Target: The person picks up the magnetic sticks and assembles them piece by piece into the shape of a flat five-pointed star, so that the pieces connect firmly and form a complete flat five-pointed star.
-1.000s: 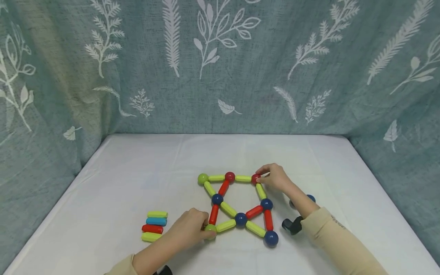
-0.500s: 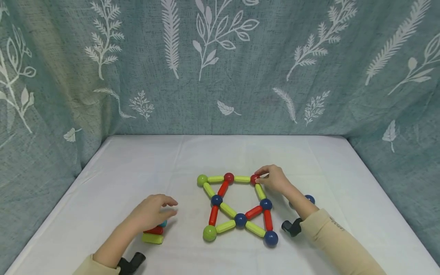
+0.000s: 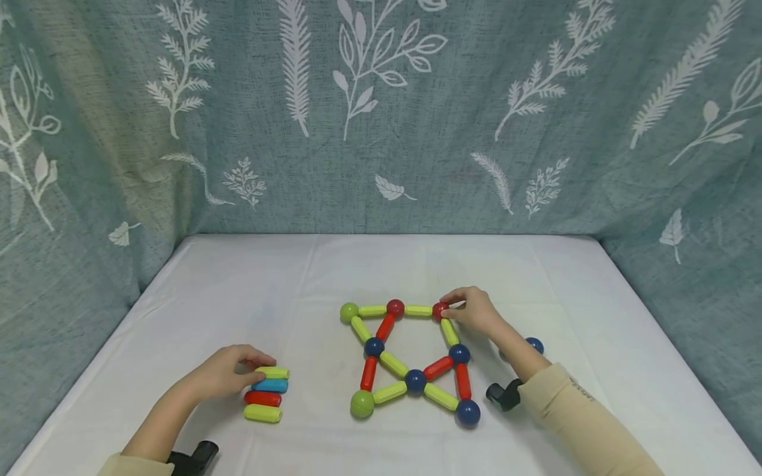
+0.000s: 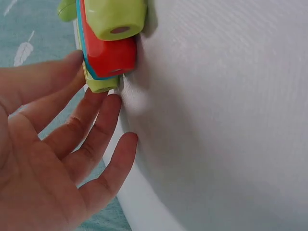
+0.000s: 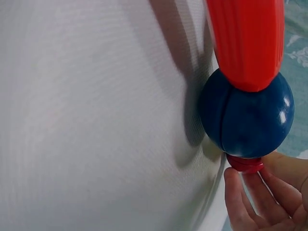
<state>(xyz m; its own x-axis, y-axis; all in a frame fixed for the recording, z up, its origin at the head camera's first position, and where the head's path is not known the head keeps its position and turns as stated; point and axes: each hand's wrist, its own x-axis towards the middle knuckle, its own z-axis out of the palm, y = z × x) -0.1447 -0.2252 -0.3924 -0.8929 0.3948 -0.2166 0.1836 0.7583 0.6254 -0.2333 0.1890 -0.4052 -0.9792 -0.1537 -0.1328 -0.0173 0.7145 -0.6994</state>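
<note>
Your right hand (image 3: 475, 311) is pinching the red ball (image 3: 438, 312) at the frame's (image 3: 390, 393) corner; your left hand (image 3: 223, 373) is bracketing the farther loose lime rod (image 3: 276, 373) on the worktop (image 3: 324, 443), its fingers' grip unclear. Catching the adjacent blue rod (image 3: 274, 385), you could be dragging both.

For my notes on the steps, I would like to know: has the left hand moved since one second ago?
Yes: judged against the nearer green ball, which it touched then, the left hand has moved left, to the row of loose rods.
</note>
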